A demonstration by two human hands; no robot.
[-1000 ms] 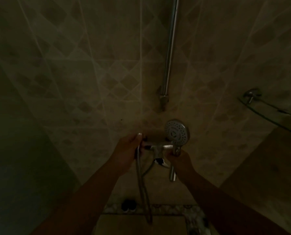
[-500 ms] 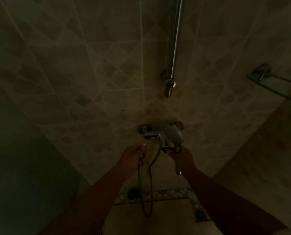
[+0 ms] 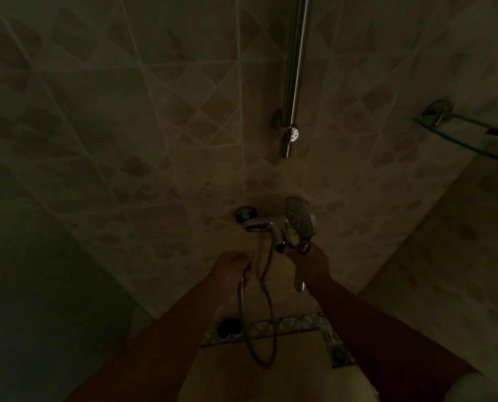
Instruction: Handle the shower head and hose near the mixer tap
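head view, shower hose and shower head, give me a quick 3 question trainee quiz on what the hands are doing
1. True or false: the left hand grips the shower hose.
2. Which hand holds the shower head by its handle? A) left hand B) right hand C) neither
3. Fill in: the hose hangs down in a ____ between the hands.

Key
1. True.
2. B; the shower head sits close to the wall tap.
3. Loop.

Shower head (image 3: 300, 217) lowered beside faucet (image 3: 260, 224); hose (image 3: 266, 329) loop hangs lower.
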